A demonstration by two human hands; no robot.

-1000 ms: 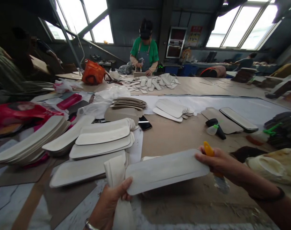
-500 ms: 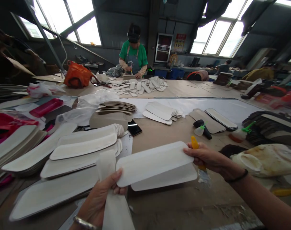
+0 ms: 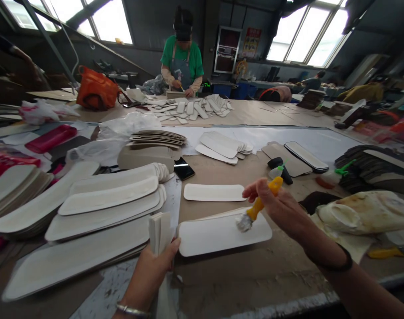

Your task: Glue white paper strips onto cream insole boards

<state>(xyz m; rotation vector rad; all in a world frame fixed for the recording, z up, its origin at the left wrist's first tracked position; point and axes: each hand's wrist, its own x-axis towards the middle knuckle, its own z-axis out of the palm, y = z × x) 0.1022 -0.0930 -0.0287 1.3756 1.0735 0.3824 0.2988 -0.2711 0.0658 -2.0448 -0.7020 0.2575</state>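
Observation:
My right hand [image 3: 275, 204] is closed around a brush [image 3: 257, 208] with a yellow handle, its bristles down at a long white panel [image 3: 218, 235] with rounded corners. Bristles and panel look to be touching. At that panel's left end, my left hand [image 3: 157, 268] grips a folded bundle of white strips [image 3: 160, 232], whose tail hangs below the fingers. The left thumb is at the panel's edge. Just beyond, a narrower white panel [image 3: 213, 192] lies flat on the brown table covering [image 3: 218, 285], close to my right fingertips.
Stacked white panels [image 3: 109, 197] fill the left side. A phone [image 3: 184, 168] lies behind them. On the right are a stained plastic container [image 3: 371, 217], a second yellow brush [image 3: 384, 252] and a small bottle [image 3: 275, 172]. Across the table stands a co-worker [image 3: 182, 57] in green.
The panel held between both hands is out of them, and a narrow panel now lies farther back. My right hand has turned the brush bristles-down onto the near panel. The view has shifted slightly.

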